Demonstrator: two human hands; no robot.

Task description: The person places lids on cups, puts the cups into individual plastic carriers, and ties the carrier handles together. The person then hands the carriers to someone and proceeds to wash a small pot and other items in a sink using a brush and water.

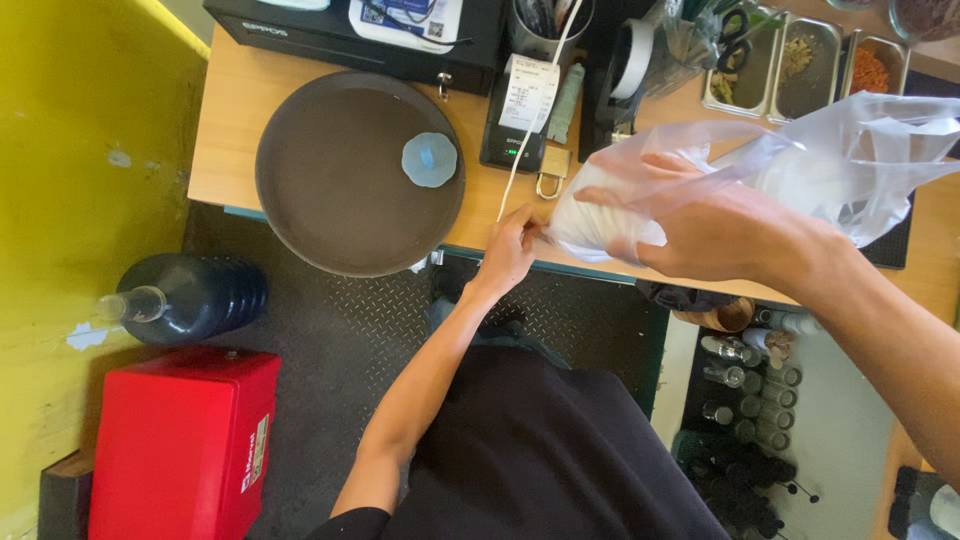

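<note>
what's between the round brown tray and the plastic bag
In the head view, a brass padlock and a hanging white receipt strip lie on the wooden counter between the tray and bag.

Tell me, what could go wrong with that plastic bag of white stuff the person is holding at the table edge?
The left hand only pinches a corner of the clear plastic bag, so the thin plastic might tear or slip free. The right hand holds the white stack past the wooden counter edge, so it could drop to the floor. The paper receipt and the padlock sit close by and might get knocked.
</note>
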